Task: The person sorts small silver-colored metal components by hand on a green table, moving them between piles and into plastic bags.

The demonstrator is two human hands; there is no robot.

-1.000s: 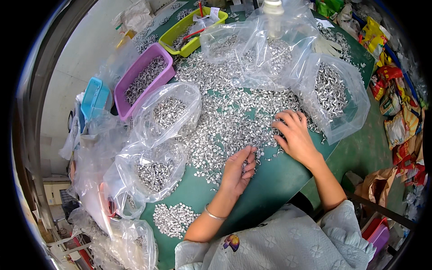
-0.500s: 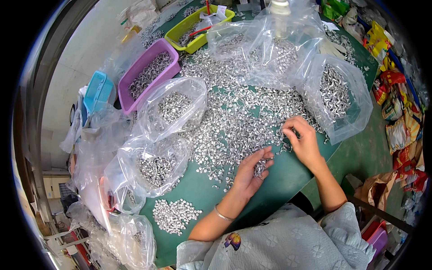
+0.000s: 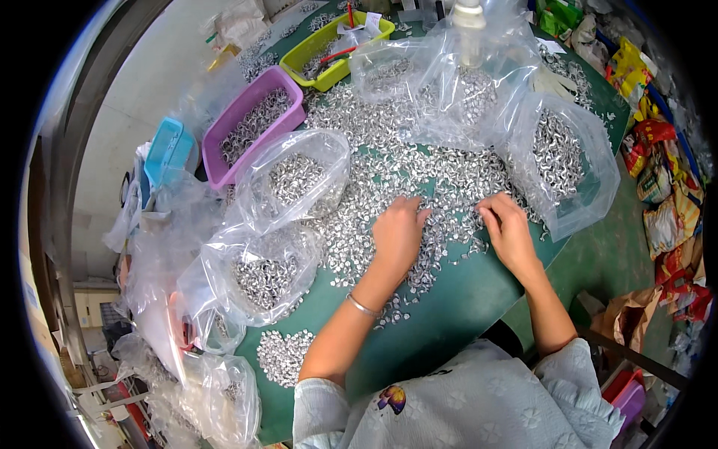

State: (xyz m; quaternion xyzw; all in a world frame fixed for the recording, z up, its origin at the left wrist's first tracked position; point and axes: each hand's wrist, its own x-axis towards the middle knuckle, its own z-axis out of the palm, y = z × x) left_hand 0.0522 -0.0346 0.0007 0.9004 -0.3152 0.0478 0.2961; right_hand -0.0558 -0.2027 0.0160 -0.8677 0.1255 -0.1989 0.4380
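Small, curved silver metal pieces lie in a wide heap on the green tabletop. Palm down, my left hand bends its fingers into the near part of this heap; the fingertips and anything under them are hidden. My right hand is at the heap's right side, thumb and forefinger pinched together among the pieces. Whatever sits in that pinch is too small to make out. Between the hands a denser strip of pieces runs toward the table's near edge. A separate small pile lies left of my left forearm.
Clear plastic bags of metal pieces stand left, behind that one, and right. Farther back are a purple basin, a yellow-green basin and a light-blue basket. Colourful packaging lines the right side.
My left hand has turned from cupped, with metal pieces in it, to palm down, and moved forward into the heap. Loose pieces now lie where it was. My right hand has barely shifted.
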